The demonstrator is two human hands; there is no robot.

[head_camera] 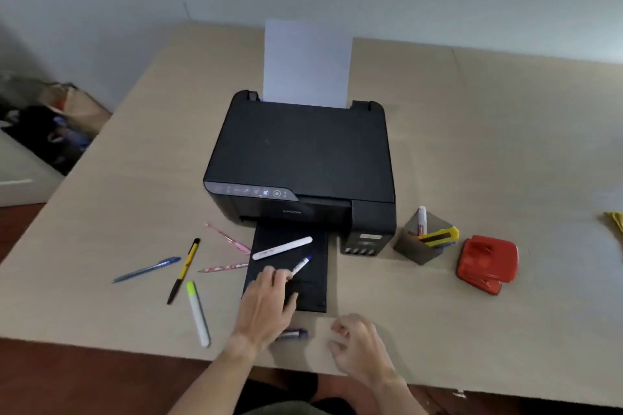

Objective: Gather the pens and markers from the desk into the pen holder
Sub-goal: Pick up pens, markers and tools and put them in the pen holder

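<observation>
Right hand (357,344): loosely curled, holding nothing, over the beige table (472,152) edge. Purple-capped marker (292,334): lying just beside the left wrist. Left hand (266,303): fingers (281,274) pinching a blue-tipped white marker (301,265) on the black printer tray (290,266). Grey angular pen holder (418,246): right of the black printer (300,158)

Left hand (266,307) rests on the printer's output tray (313,293), fingertips gripping a blue-capped marker (301,265). Right hand (357,344) hovers loosely curled, near edge of desk (472,152). Pen holder (421,248) stands right of printer (303,158).
</observation>
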